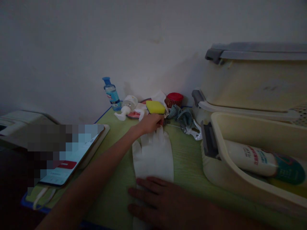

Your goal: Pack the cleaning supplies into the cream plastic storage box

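Observation:
A white glove (155, 156) lies flat on the green tabletop, its fingers pointing toward the wall. My left hand (151, 123) reaches across to the glove's far end, fingers curled together at its fingertips; the exact grip is partly hidden. Lower down, my right hand (155, 199) rests flat over the cuff end with its fingers spread. Just beyond my left hand is a yellow sponge (155, 107). A bunched grey-green cloth (183, 117) lies to the right of that hand.
A cream bin (216, 172) with raised lid (254, 83) stands right, a white-and-green bottle (263, 161) inside. Along the wall are a blue bottle (112, 97), a clear pump bottle (129, 103) on its side and a red-lidded container (174, 99). A phone (72, 163) leans left.

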Demonstrator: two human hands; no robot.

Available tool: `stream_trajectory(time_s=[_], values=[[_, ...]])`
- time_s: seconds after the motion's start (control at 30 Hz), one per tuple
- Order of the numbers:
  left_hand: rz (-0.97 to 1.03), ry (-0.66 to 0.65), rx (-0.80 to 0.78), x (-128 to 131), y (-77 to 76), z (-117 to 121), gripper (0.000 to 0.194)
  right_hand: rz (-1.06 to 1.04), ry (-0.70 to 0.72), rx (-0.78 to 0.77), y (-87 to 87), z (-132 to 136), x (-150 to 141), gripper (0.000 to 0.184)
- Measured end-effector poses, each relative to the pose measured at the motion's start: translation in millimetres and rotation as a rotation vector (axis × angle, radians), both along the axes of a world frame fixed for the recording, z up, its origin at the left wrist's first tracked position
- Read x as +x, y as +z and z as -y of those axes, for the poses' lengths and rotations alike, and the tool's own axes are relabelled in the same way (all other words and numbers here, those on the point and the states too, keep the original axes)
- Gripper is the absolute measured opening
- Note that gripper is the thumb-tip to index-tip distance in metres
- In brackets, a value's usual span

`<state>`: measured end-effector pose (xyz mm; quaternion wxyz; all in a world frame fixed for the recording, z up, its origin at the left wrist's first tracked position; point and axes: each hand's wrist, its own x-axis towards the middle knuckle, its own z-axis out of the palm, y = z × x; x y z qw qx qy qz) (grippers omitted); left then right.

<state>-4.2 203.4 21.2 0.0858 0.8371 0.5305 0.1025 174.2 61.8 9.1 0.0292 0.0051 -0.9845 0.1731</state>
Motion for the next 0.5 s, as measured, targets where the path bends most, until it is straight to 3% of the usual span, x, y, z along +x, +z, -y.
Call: stream_trajectory(time_s=[0.3, 0.5], values=[[-0.001, -0.038, 0.012, 2.1, -6.3, -2.6, 0.019, -0.014, -0.028, 0.029, 0.4, 1.8, -1.1, 0.044], [0.011, -0.049, -0.006, 10.4, -0.5, 1.0, 0.02, 0.0, -0.016, 0.016, 2.6, 0.4, -0.5, 0.044]])
